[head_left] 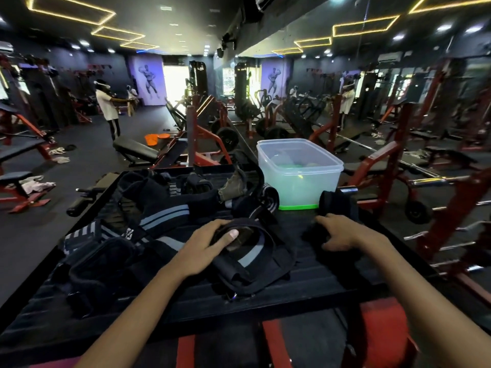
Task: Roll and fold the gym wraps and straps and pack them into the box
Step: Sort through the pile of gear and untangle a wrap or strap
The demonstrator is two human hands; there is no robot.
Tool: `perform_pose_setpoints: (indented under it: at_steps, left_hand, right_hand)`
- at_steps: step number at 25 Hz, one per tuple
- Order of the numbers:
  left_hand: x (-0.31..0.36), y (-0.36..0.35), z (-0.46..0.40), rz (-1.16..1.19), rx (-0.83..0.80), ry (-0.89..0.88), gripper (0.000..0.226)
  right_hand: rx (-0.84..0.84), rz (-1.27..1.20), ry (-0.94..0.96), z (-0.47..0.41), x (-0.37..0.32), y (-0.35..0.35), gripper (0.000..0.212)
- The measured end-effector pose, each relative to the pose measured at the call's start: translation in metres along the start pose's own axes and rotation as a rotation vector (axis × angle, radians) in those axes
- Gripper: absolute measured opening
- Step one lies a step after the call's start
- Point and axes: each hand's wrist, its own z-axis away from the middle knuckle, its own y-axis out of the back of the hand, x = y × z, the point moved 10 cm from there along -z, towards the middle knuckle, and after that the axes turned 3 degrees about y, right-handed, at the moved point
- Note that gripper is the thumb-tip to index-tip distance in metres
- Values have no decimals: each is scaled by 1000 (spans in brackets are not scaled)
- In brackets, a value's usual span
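place: gym | evidence: red weight benches [138, 152], plate-loaded machines [228, 136], wall mirror [398, 75]

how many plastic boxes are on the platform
1: the translucent plastic box with a green base stands at the platform's far edge, beyond the right hand. None other shows.
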Motion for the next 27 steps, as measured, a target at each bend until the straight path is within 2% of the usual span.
perform_pose_setpoints:
  at_steps: [2, 5, 8, 10, 12, 15, 17, 19, 22, 25, 27]
  left_hand:
    - [5, 0, 3, 25, -3, 3, 49]
    - [7, 6, 8, 26, 15, 12, 52]
    - [6, 34, 4, -52, 161, -6, 41]
    - [2, 71, -2, -266, 353, -12, 30]
    - [-7, 103, -9, -539, 427, 65, 34]
    - [-26, 121, -23, -917, 283, 246, 46]
    - [-31, 119, -27, -1033, 213, 284, 50]
    - [-36, 109, -30, -1108, 146, 295, 51]
    - [-37, 99, -31, -1182, 107, 291, 46]
    - [-24, 103, -36, -1056, 159, 227, 30]
    - [-11, 114, -38, -850, 222, 207, 27]
  right_hand:
    - [41, 34, 30, -2, 2, -4, 67]
    - [193, 127, 26, 1, -3, 14, 52]
    - [400, 180, 25, 14, -23, 51, 44]
    - [511, 146, 93, 24, -49, 77, 42]
    - [589, 62, 189, 37, -83, 101, 39]
    - [720, -62, 356, 60, -136, 132, 38]
    - [781, -12, 462, 69, -173, 139, 38]
    - [790, 41, 556, 67, -203, 130, 36]
    - [641, 62, 628, 48, -224, 95, 29]
    - [590, 45, 612, 42, -219, 80, 23]
    - [570, 24, 584, 39, -211, 81, 26]
